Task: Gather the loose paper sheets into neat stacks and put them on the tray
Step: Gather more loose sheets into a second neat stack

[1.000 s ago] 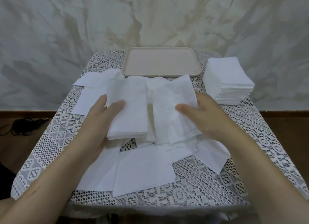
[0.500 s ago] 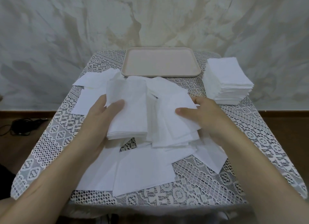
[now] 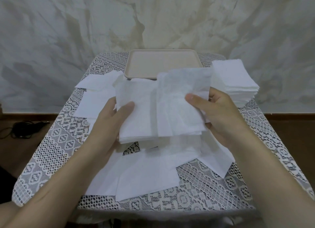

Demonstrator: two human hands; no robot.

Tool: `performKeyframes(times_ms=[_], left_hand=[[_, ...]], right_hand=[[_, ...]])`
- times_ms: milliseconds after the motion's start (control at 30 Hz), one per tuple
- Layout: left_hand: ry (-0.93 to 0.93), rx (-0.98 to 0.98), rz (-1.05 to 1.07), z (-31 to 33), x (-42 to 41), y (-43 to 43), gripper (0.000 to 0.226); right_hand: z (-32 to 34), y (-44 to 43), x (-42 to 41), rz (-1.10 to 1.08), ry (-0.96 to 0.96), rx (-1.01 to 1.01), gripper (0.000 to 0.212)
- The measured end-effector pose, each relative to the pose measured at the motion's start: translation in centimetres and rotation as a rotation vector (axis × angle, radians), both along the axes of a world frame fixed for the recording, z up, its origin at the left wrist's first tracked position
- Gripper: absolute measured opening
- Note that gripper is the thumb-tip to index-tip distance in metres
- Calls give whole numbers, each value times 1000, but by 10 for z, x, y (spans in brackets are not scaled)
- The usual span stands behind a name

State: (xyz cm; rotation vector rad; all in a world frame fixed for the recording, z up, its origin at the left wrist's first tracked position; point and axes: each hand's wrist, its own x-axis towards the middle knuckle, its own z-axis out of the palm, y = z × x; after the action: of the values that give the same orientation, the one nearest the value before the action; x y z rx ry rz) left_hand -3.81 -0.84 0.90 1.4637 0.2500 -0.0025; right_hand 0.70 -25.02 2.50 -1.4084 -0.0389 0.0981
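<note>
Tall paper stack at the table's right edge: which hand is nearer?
Right. The right hand, pinching a few sheets, is just left of the tall paper stack. The left hand grips its own bundle farther left, beyond those sheets.

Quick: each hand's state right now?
Left hand: grips a neat stack of white paper sheets.
Right hand: pinches a few loose white paper sheets.
</note>
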Motion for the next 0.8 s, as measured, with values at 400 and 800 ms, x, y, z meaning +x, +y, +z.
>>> performKeyframes(times_ms=[400,800], left_hand=[[-134,-45,-107,5,-2,-9,53],[-43,-81,-160,-6,-2,-10,51]], right_hand=[[12,32,-14,-22,-158,-145,14],[2,32,-13,-46,-177,-314,10]])
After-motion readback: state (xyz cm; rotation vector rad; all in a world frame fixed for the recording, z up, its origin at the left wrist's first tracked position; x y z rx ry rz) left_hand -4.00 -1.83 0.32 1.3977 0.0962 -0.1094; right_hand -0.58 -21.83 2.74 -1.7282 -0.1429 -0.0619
